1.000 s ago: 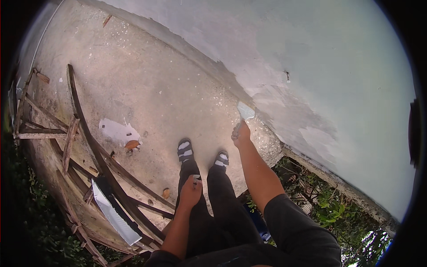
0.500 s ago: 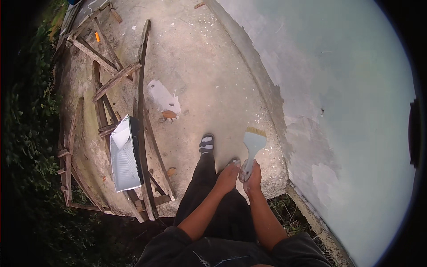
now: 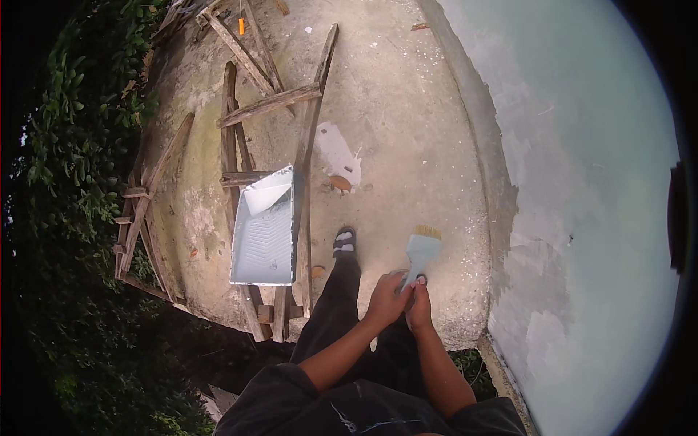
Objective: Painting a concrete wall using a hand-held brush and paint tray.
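Note:
A wide, flat paintbrush (image 3: 422, 251) with a pale grey-blue body and yellowish bristles points away from me, just above the concrete. My right hand (image 3: 419, 309) is closed around its handle from the right side. Against the handle from the left, my left hand (image 3: 387, 299) has its fingers curled onto it, partly hiding it. To the left, a paint tray (image 3: 263, 247) with a ribbed slope and pale paint smears rests across wooden pieces. A flat white piece (image 3: 266, 196) lies in the tray's far end.
Weathered wooden frames (image 3: 309, 131) lie on the concrete floor (image 3: 407, 145) at left. A partly painted pale green wall (image 3: 596, 182) rises at right. There is a white paint spill (image 3: 339, 154) with a brown leaf (image 3: 339, 183) beside it. Dense foliage (image 3: 80, 182) borders the left side.
The view has swung left, so the tray and wooden frames sit farther right in it. My left hand has come onto the paintbrush handle, and the brush is slightly lower in view.

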